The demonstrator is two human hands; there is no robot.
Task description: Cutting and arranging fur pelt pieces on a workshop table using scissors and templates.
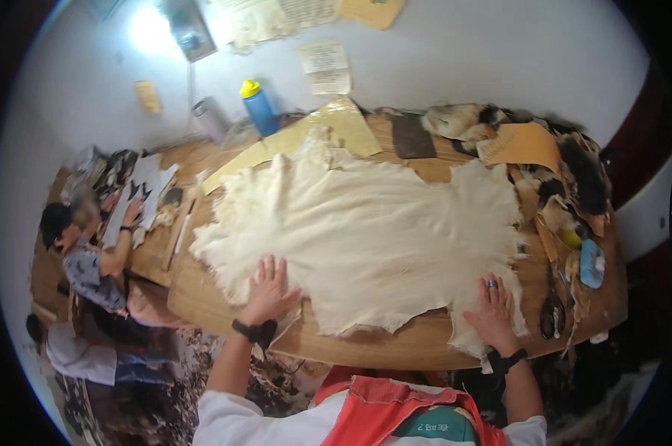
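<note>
A large cream-coloured hide (373, 230) lies spread across the wooden table, its ragged edges reaching toward both ends. My left hand (270, 291) rests flat on the near left part of the hide, fingers apart. On the near right leg of the hide, my right hand (492, 308) lies with its fingers stretched out and a ring on one of them. Neither hand holds anything. Yellowish paper sheets (358, 126) stick out from under the hide's far edge.
Scissors (550, 316), a light-blue case (592, 264) and fur scraps (585, 175) with an orange envelope (525, 145) lie along the table's right side. A blue bottle (260, 110) and a pinkish flask (209, 123) stand at the back. Two people (94, 260) are at the left.
</note>
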